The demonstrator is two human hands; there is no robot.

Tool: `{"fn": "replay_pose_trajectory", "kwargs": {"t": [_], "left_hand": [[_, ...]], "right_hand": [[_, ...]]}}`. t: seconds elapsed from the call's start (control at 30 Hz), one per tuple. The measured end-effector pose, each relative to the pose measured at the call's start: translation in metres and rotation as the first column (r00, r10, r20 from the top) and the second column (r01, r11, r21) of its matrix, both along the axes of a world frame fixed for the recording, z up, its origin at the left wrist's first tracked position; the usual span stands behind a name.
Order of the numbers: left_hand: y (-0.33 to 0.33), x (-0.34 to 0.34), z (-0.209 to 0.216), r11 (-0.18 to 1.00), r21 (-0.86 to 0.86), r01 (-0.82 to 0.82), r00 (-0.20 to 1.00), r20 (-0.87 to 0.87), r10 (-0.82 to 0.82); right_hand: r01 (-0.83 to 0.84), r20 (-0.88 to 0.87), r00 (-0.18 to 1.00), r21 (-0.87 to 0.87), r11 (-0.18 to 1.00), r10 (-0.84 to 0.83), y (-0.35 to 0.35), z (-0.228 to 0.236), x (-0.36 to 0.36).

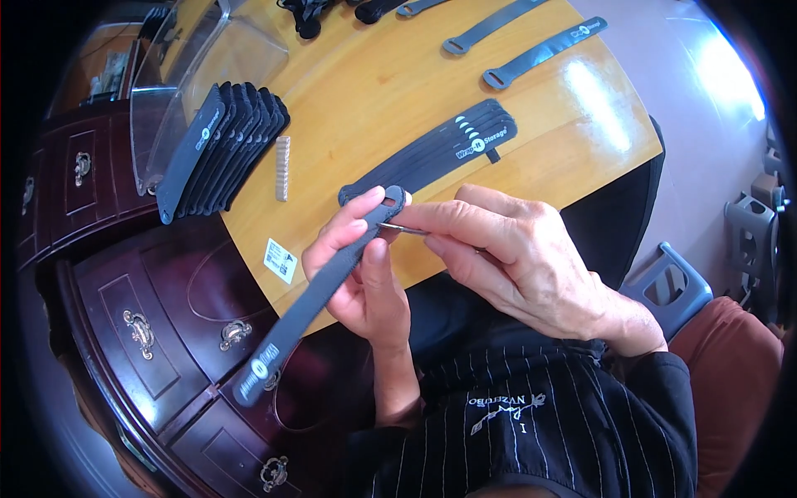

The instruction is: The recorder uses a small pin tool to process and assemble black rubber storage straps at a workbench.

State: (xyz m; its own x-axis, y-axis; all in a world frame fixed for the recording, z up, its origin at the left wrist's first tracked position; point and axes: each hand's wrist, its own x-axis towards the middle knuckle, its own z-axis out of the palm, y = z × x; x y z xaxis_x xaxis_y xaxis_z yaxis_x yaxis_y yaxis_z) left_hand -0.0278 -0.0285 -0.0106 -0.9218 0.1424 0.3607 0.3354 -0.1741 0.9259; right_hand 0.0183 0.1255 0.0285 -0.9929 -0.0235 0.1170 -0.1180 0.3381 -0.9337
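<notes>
My left hand (365,278) grips a dark grey fabric strap (320,286) near its slotted end. The strap's long tail slants down to the left, past the table edge. My right hand (519,257) pinches a slim metal tool (404,228), its tip against the strap just below the slot; the fingers hide most of the tool, so its kind is unclear. Just beyond both hands lies a stack of printed dark straps (415,158). A fanned row of similar straps (224,149) sits at the table's left edge.
Two grey looped straps (544,55) (494,27) lie at the far right of the wooden table (332,100). A corrugated cardboard strip (283,168) and a white label (280,261) are near the left edge. A clear plastic bin (249,54) stands beside dark drawers (141,324). Stools (672,278) stand right.
</notes>
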Motion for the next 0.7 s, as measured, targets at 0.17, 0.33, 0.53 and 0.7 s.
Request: {"fn": "replay_pose_trajectory", "kwargs": {"t": [0.17,0.33,0.53,0.7], "left_hand": [[-0.002,-0.002,-0.007,0.999,-0.04,-0.013,0.993,-0.114,0.008],[-0.001,-0.004,-0.002,0.994,0.099,0.051,0.999,-0.006,-0.051],[0.002,-0.002,0.0,0.999,-0.03,0.029,0.999,-0.04,-0.03],[0.001,-0.005,-0.008,0.994,-0.113,-0.011,0.987,-0.164,-0.008]], "right_hand": [[0.008,-0.049,0.999,-0.018,1.0,-0.009,0.002,-0.005,0.0],[-0.026,0.031,0.999,-0.032,0.999,0.027,0.006,0.005,0.002],[-0.023,0.059,0.998,-0.059,0.998,0.026,0.009,0.007,0.003],[-0.025,0.095,0.995,-0.118,0.993,0.037,0.011,0.004,0.003]]}}
